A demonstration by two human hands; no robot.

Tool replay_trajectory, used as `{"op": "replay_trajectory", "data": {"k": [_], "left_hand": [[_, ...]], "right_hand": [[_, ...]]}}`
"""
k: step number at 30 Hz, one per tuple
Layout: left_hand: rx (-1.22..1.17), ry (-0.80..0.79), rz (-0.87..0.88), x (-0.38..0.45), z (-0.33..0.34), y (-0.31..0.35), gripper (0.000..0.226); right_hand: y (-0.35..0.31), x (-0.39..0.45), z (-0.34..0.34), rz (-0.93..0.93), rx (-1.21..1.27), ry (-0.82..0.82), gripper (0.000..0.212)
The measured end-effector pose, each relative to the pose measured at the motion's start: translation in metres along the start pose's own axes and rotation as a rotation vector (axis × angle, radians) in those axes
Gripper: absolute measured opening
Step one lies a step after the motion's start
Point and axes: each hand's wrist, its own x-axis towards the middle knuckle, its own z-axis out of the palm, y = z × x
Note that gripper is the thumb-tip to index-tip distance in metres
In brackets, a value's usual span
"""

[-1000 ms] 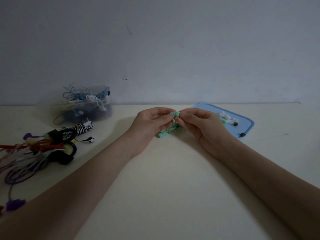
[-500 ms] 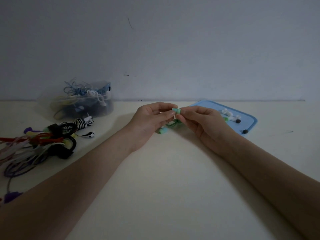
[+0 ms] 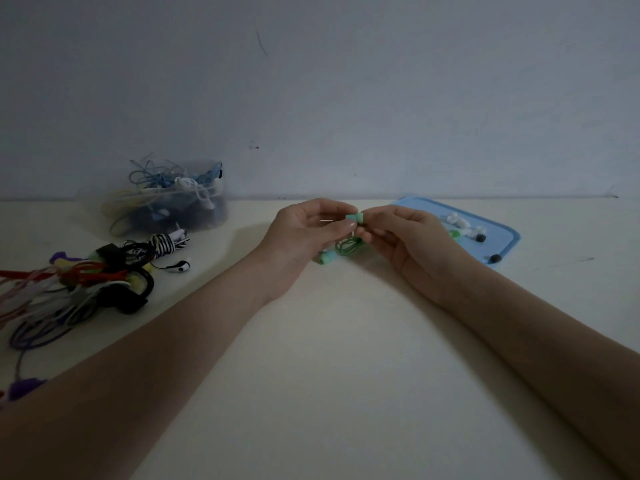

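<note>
Plainly the work sits at the fingertips: the left hand (image 3: 304, 230) and the right hand (image 3: 408, 237) meet over the far middle of the counter (image 3: 329, 358), each pinching one end of a small green earbud (image 3: 355, 218) held just above the surface. Each grip is narrow, thumb and forefinger closed on the bud, the other fingers loosely curled. Below it the thin green cable (image 3: 348, 245) hangs in a loose coil, and the second bud (image 3: 327, 258) of the pair lies on the counter under the left hand. The earbud looks very light, its body hard plastic and its tip probably soft and springy, so little force should do; the firm body is the place to hold, the soft tip the part to work, and the cable is best not tugged where it enters the bud. Such small smooth parts may slip. No brand, label or writing can be read in this dim light. Just beside the right hand lies a blue tray (image 3: 505, 244) of loose tips; a clear tub (image 3: 194, 209) of earphones and a cable heap (image 3: 86, 282) sit to the left
</note>
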Motion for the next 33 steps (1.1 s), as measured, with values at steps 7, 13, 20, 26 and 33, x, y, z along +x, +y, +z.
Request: {"op": "replay_trajectory", "data": {"k": [7, 13, 20, 26, 33], "left_hand": [[-0.046, 0.004, -0.011, -0.0012, 0.0009, 0.0019, 0.020], [-0.110, -0.035, -0.028, 0.0011, 0.0007, 0.0006, 0.018], [-0.048, -0.024, -0.019, 0.0047, -0.0020, -0.0038, 0.016], [0.019, 0.061, 0.042, 0.0042, 0.0002, -0.0061, 0.008], [-0.041, 0.095, 0.047, 0.0058, 0.0000, -0.0068, 0.008]], "right_hand": [[-0.0029, 0.0025, -0.0016, 0.068, 0.014, -0.037, 0.012], [-0.0009, 0.0035, -0.0028, 0.063, 0.019, -0.040, 0.009], [0.0006, 0.0026, -0.0005, 0.006, 0.011, -0.036, 0.009], [0.0010, 0.0024, 0.0011, 0.000, 0.026, 0.005, 0.011], [0.0001, 0.0006, 0.0023, 0.000, 0.037, 0.010, 0.010]]}}
